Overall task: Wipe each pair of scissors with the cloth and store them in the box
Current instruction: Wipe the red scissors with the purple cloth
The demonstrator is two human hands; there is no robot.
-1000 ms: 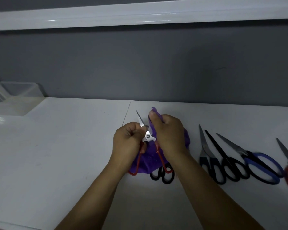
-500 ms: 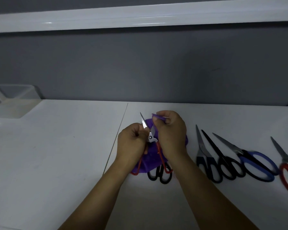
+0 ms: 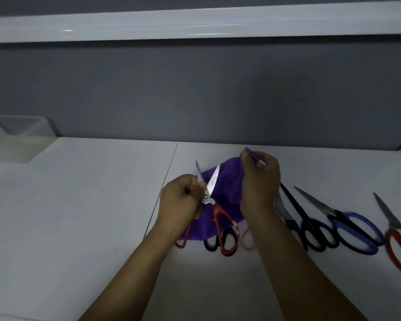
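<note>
Head view: mid worktop (image 3: 79,205), the left grip (image 3: 183,200) curls round open red scissors (image 3: 214,208). The right grip (image 3: 259,179) pinches the cloth (image 3: 227,181). Other scissors (image 3: 357,230) wait rightward. The far-left box (image 3: 21,128) seemingly holds none: early days.

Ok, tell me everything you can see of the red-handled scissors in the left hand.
The red-handled scissors have shiny silver metal blades, a round pivot screw and long red loop handles that look like plastic. The blades are parted in a narrow V with the tips pointing away from the person, and the handles spread toward them. The pair sits in the grip of the left hand, which closes beside the pivot and hides part of one handle. The purple cloth lies behind; whether it touches the blades is unclear.
</note>
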